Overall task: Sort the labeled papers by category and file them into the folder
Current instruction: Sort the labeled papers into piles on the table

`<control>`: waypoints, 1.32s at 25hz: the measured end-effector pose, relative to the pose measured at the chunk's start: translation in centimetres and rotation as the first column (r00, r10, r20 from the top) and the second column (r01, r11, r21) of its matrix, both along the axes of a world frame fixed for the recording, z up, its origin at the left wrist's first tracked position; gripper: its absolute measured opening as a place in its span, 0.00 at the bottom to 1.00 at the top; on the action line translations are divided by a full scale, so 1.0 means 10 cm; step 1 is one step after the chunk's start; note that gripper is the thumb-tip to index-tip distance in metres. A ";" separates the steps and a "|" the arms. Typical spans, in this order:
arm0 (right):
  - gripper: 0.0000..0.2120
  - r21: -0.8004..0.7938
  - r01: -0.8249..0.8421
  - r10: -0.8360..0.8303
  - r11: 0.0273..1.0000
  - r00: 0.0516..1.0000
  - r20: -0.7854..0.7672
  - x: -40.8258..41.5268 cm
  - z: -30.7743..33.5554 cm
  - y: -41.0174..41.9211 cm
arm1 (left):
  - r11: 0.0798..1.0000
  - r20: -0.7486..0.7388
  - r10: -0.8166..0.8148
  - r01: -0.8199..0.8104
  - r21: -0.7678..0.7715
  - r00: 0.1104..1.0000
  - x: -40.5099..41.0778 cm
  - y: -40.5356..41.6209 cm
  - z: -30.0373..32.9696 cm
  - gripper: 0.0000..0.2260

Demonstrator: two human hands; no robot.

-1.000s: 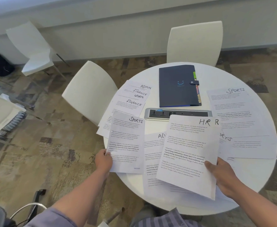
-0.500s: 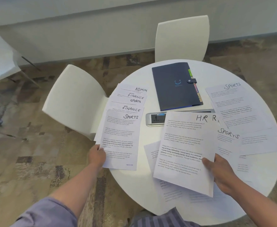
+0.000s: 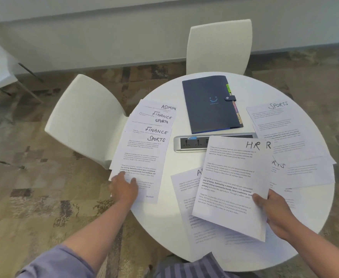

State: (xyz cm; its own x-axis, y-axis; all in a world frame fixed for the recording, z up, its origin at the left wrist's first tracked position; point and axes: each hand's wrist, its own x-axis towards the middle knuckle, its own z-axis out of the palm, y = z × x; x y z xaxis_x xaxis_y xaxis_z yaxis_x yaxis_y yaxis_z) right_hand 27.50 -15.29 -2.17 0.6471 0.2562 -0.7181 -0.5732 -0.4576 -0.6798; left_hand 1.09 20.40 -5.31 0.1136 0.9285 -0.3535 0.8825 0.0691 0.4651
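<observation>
Clearly sorting is only partway: the HR sheet, low right of centre, is pinched by the right hand, while left-hand fingers lie flat on the Sports sheet topping a mixed stack. The folder sits closed at the counter's top; nothing looks filed.

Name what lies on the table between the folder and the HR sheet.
In the head view, a silver socket strip lies between the folder and the HR sheet, whose top edge overlaps it.
</observation>
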 end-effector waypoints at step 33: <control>0.09 0.069 -0.235 0.237 0.970 0.971 -0.026 0.82 -0.01 -1.16 | 0.983 0.167 0.158 -0.138 -0.125 0.973 0.39 -2.50 0.17 0.09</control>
